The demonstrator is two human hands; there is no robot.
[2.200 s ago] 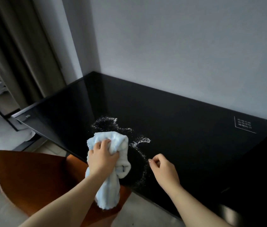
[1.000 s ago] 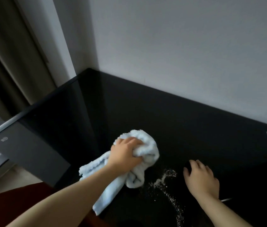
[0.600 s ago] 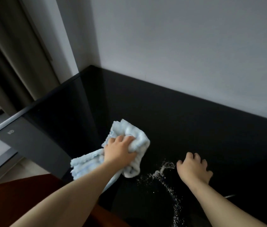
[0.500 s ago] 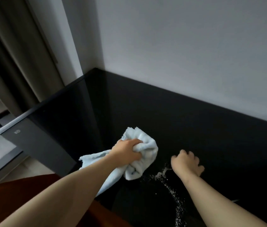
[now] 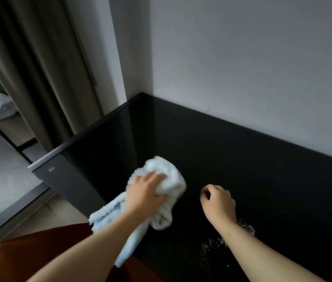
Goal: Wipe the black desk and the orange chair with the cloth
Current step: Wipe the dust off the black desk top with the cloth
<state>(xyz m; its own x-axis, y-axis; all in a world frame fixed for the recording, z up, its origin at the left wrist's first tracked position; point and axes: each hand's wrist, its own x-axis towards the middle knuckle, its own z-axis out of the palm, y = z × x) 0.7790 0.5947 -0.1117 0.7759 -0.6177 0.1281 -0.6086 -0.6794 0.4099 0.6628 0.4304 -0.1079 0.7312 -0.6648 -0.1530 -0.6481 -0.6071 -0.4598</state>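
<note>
Head view
Cloth: the light blue cloth [image 5: 168, 174] lies bunched on the black desk [image 5: 252, 159], under the left hand [image 5: 144, 193]; its loose tail trails back along the forearm and hangs past the desk's near edge, above the orange chair [image 5: 39, 255].
Left hand: fingers curled over the bunch, gripping it and pressing it down on the desktop.
Right hand: the right hand [image 5: 218, 204] sits to the right of the cloth and apart from it, fingers curled in, holding nothing that shows.
Surface: glossy and dark, with white specks [image 5: 246, 228] scattered near the right wrist and toward the near edge.
Room: a pale wall [image 5: 242, 68] runs behind the desk, and a brown curtain [image 5: 28, 68] hangs at the left.
Edges: the desk's back edge meets the wall, and its left edge carries a pale metal strip.
Open room: bare desktop stretches behind both hands up to the wall and off to the right.
</note>
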